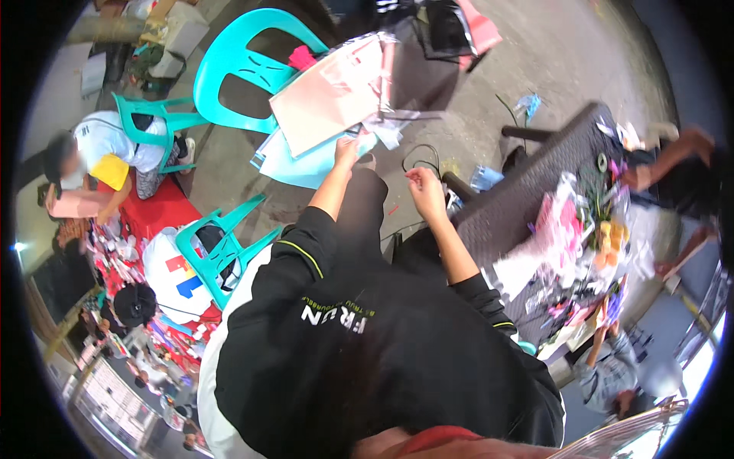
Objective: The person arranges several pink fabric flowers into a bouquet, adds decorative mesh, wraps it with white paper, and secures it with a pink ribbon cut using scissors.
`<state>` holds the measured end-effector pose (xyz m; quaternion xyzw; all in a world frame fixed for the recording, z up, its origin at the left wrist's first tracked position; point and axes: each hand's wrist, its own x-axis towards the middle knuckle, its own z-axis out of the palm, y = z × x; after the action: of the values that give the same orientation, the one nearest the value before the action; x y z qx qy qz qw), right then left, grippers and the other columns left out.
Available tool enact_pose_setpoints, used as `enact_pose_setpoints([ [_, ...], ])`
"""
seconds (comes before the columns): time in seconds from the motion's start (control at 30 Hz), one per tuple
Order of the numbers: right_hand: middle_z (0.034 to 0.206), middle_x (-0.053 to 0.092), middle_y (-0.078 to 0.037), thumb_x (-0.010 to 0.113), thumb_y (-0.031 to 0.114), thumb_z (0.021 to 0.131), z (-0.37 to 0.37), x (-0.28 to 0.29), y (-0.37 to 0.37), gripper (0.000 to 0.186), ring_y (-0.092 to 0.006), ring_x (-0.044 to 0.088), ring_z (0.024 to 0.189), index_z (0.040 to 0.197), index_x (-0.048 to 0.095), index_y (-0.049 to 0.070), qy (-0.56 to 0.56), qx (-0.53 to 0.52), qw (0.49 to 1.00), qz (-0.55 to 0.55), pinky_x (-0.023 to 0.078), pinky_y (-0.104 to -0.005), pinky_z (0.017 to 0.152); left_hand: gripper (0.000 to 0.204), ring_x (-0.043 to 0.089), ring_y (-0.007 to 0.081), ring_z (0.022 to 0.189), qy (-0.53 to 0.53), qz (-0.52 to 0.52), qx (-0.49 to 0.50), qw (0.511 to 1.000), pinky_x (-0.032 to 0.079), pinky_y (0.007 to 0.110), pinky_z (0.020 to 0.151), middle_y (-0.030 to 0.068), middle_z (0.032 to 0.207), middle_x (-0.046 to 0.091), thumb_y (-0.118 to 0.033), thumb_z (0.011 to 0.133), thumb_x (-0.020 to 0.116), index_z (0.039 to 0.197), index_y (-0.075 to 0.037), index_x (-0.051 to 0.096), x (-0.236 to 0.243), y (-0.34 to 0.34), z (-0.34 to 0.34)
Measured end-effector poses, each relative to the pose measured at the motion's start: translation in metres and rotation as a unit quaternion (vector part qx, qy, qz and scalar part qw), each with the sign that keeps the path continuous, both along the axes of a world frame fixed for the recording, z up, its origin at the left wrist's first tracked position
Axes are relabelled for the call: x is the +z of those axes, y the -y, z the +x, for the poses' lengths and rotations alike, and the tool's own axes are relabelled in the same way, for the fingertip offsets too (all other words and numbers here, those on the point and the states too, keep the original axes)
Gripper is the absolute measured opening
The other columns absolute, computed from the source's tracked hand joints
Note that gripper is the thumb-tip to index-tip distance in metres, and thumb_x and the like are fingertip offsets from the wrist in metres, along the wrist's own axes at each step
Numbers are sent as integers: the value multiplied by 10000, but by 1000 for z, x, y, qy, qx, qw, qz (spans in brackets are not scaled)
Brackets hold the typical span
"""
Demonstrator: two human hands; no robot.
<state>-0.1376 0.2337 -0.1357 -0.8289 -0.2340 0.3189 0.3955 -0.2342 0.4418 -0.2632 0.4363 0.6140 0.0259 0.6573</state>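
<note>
My left hand point(346, 153) is at the near edge of a stack of sheets, its fingers closed on a light blue sheet point(294, 164). Above the blue one lies a pale pink sheet point(325, 103), with clear plastic wrap point(386, 130) beside it. The stack rests against a teal plastic chair point(210, 69), which it partly covers. To the right, my right hand point(424, 187) is held in the air over my lap, fingers loosely bent and apart, and I see nothing in it. A dark cord loop point(422, 155) lies on the floor just beyond it.
At my right stands a dark woven-top table point(497, 206) with pink wrapping point(556, 226), ribbons and flowers; other people's arms point(665, 164) reach over it. Left, a person point(115, 145) sits near a red-covered surface point(149, 210). Another teal chair point(218, 252) stands close by. Blue plastic scraps point(485, 178) litter the floor.
</note>
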Motion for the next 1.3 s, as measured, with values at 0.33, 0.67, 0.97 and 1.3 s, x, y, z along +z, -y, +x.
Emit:
enact_pose_setpoints([
  [0.33, 1025, 582, -79, 510, 57, 770, -20, -154, -240, 206, -274, 583, 945, 927, 632, 111, 163, 444, 873, -118, 493, -392, 788, 662, 471, 295, 1092, -36, -81, 474, 876, 441, 457, 823, 144, 1224, 482, -281, 757, 651, 1274, -13, 337, -151, -139, -97],
  [0.67, 1241, 456, -192, 543, 60, 758, -71, -231, -257, 423, -346, 481, 1133, 1179, 552, 101, 77, 422, 900, -79, 452, -410, 896, 282, 559, 199, 953, 148, 161, 493, 842, 427, 327, 852, 109, 1036, 579, -81, 820, 563, 1065, 54, 528, -85, -155, -37],
  [0.97, 1305, 418, -232, 536, 27, 757, -33, -279, -273, 488, -371, 439, 1184, 1244, 496, 36, 295, 293, 906, -75, 400, -430, 940, 334, 463, 188, 1078, 202, 251, 389, 863, 355, 320, 949, 108, 1168, 473, -24, 843, 532, 1161, 48, 459, -22, -180, 14],
  [1.3, 1267, 454, -216, 550, 27, 756, -13, -277, -273, 472, -349, 472, 1141, 1226, 521, 65, 221, 262, 931, -127, 424, -414, 897, 534, 372, 277, 1193, 126, 362, 228, 895, 298, 374, 1006, 167, 1284, 350, -105, 843, 567, 1286, 41, 305, -2, -164, 11],
])
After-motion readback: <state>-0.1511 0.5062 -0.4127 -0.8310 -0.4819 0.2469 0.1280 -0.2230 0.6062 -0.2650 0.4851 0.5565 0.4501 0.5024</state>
